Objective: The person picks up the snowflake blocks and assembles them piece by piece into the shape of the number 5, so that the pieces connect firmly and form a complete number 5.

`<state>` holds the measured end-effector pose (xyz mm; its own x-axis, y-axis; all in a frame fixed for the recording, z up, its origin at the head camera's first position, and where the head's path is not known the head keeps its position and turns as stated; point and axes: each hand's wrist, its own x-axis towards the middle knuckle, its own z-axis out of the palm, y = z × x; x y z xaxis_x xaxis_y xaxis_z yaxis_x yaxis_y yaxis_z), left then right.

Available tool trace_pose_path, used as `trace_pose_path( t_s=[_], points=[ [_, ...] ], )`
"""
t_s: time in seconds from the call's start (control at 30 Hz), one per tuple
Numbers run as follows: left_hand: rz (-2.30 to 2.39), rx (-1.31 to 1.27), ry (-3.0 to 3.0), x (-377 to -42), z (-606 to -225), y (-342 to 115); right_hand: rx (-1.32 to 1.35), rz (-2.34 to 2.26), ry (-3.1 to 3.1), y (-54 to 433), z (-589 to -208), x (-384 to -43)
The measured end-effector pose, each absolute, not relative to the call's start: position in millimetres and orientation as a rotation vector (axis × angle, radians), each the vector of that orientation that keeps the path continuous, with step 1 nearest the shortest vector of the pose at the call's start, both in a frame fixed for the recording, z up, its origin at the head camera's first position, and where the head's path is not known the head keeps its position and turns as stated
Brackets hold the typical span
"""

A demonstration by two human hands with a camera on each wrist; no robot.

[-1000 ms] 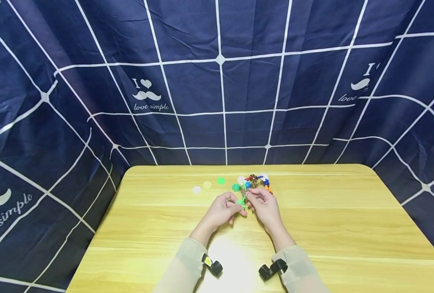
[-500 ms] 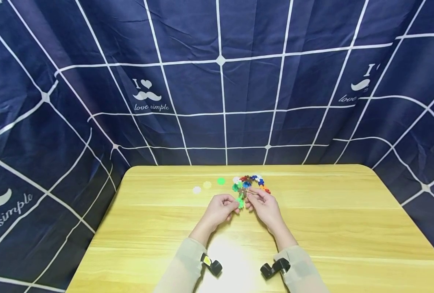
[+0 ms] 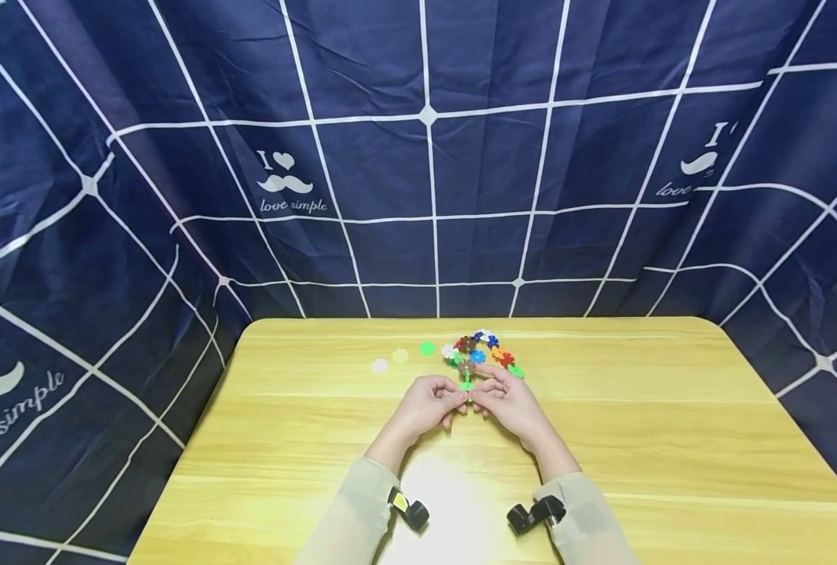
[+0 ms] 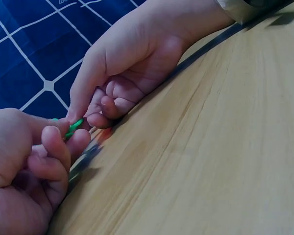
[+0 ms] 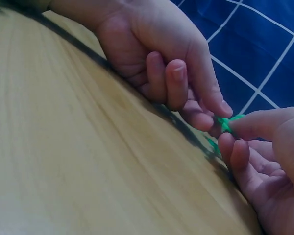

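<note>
From my station I find the left hand (image 3: pixel 428 402) pinching a green piece (image 3: pixel 466 386) between thumb and fingers, with the remaining fingers curled in. The right hand (image 3: pixel 508 402) pinches the same piece from the opposite side. The piece sits between the two sets of fingertips, low over the near middle of the table (image 3: pixel 672 439); the fingers cover most of it, and in both wrist views only slivers of green show. I cannot tell whether one part or several are gripped.

Just beyond, a brown piece (image 3: pixel 466 367) stands close above; its join to the green one is too small to confirm. An arc of coloured discs (image 3: pixel 485 337) curves away to the right, its right end partly behind the right hand. I cannot tell whether the blue disc (image 3: pixel 478 356) inside the arc is attached. The left wrist view reduces the colours behind the fingers to a blur.

To the left lie three separate discs: white (image 3: pixel 380 366), yellow (image 3: pixel 400 355) and green (image 3: pixel 427 348). Both sleeves (image 3: pixel 591 502) run off the lower edge.
</note>
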<state>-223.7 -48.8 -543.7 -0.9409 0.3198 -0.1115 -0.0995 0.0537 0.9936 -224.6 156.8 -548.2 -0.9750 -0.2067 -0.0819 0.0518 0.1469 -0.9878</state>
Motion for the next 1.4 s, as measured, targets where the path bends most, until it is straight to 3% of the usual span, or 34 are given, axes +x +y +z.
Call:
trace_pose_path(
  t_s=[0.37,0.63,0.93,1.4],
  points=[
    [2.001,0.108,2.314,-233.8,-524.3,-80.8,-0.162,-1.95,2.178,162.1,-547.2,-225.1],
    [1.514,0.143,2.804,-242.6,-528.5,-121.5,-0.157,-1.956,2.185,160.6,-548.1,-226.1],
    [1.182,0.296,2.866,-240.7,-528.7,-121.3,-0.136,-1.96,2.204,159.6,-547.4,-226.2],
    [1.127,0.32,2.873,-239.4,-526.7,-117.9,-0.125,-1.967,2.193,159.7,-547.6,-226.5]
  ],
)
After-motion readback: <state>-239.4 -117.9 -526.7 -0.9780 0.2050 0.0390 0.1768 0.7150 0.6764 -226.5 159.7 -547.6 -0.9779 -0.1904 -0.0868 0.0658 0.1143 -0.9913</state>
